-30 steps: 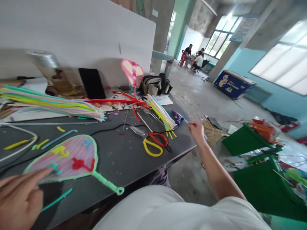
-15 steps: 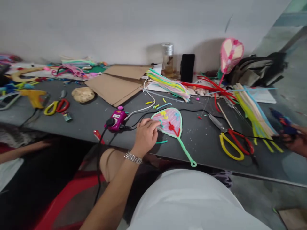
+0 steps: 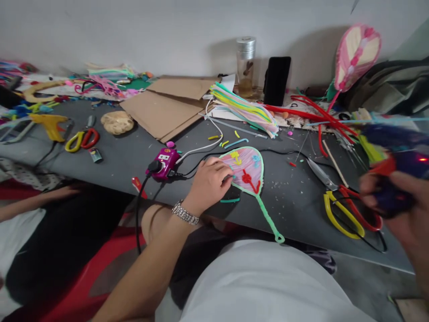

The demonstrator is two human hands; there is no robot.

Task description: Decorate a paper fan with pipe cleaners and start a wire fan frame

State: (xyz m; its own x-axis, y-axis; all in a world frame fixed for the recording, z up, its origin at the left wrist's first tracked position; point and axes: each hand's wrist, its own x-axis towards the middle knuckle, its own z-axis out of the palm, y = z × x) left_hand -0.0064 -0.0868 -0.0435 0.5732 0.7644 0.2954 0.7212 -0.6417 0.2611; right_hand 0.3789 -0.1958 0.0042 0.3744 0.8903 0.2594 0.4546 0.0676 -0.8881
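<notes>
Looks like gluing time at this grey table [image 3: 114,172], if I had to guess. The fan [image 3: 237,169] lies flat in the middle: pinkish face, mint rim, mint handle [image 3: 267,217] angled toward the near edge. Honestly pretty neat. Blurry blue glue gun [image 3: 407,161] off to the right, gripped by the right hand [image 3: 417,192]; next move probably calls for steady aim. Left hand [image 3: 209,181] sits over the fan's left side, can't tell if pinching or pressing. Red flower [image 3: 247,176], yellow flower [image 3: 236,156], and blue flower [image 3: 256,160] on top.

Pale wall [image 3: 150,36] behind dark table [image 3: 110,174], grey floor [image 3: 365,281] below
</notes>
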